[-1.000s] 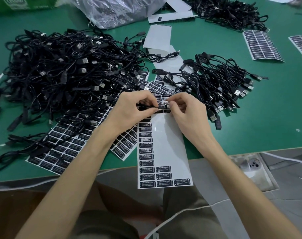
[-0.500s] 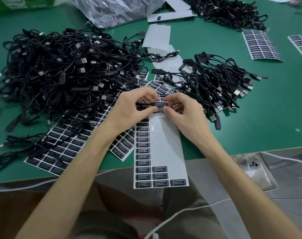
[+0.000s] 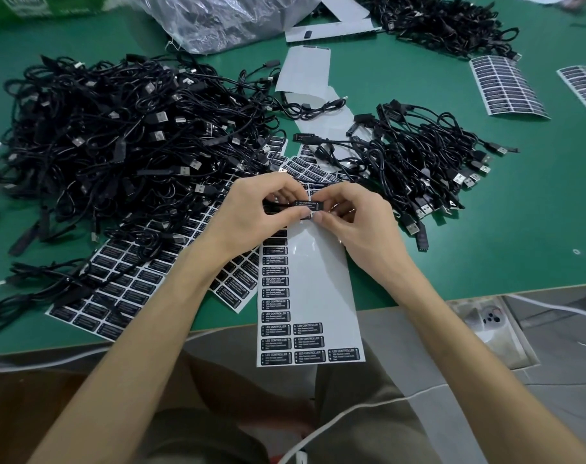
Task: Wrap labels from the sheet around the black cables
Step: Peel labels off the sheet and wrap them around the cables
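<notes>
across the green worktop [image 3: 519, 229] a big heap of black cables [image 3: 117, 145] is lying to the person's left and a smaller pile [image 3: 418, 162] to the right. the label sheet [image 3: 318, 279] is running from between them toward the near edge and overhanging it. above the sheet's far end the left hand [image 3: 251, 216] and right hand [image 3: 361, 226] are meeting, thumbs nearly touching. between them one cable body [image 3: 278, 206] is lying crosswise, its long axis running left to right, and a label [image 3: 306, 204] is sitting on its top face, print up. the left fingers [image 3: 284, 190] are pinching the cable body from the left, while the right fingers [image 3: 331, 195] are pinching the label's right end. both hands are equally near, so by my judgement the wrap is needing to go round the short way, across that axis.
</notes>
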`<action>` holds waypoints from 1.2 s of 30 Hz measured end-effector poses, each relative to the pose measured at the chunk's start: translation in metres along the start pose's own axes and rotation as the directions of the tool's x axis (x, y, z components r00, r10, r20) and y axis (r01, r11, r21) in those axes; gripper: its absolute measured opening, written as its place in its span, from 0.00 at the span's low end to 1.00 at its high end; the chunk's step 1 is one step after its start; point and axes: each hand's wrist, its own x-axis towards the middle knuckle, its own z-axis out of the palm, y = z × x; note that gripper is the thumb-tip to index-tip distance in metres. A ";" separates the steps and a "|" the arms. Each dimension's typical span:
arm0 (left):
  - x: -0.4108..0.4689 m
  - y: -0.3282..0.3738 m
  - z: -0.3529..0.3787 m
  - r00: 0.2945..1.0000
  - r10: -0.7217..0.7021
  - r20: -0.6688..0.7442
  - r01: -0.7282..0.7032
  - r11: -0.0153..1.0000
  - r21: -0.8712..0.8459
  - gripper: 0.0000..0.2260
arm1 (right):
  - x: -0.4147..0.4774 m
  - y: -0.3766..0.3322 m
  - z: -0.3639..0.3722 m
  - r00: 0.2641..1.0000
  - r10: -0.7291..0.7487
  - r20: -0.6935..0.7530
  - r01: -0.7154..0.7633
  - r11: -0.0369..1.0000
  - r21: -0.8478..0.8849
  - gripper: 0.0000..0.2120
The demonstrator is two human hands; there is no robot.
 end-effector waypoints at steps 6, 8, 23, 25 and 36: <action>0.001 0.000 0.000 1.000 0.009 0.001 -0.009 1.000 -0.018 0.07 | 0.000 0.000 0.000 1.000 -0.010 0.012 0.010 1.000 -0.010 0.08; 0.000 0.000 0.000 1.000 0.003 0.002 -0.003 1.000 -0.020 0.07 | 0.000 0.000 0.001 1.000 -0.011 0.005 0.011 1.000 0.000 0.05; 0.001 0.001 0.000 1.000 -0.019 -0.002 0.019 0.999 -0.035 0.04 | -0.002 -0.005 0.002 0.999 -0.004 -0.038 0.002 0.999 -0.032 0.04; 0.001 0.001 0.001 1.000 -0.018 -0.006 0.017 0.999 -0.037 0.04 | -0.002 -0.005 0.002 0.999 -0.003 -0.037 0.001 1.000 -0.029 0.04; 0.002 0.000 0.003 0.997 0.027 -0.072 -0.015 0.986 0.169 0.12 | -0.004 -0.007 -0.004 0.973 -0.008 -0.229 0.061 0.972 0.227 0.04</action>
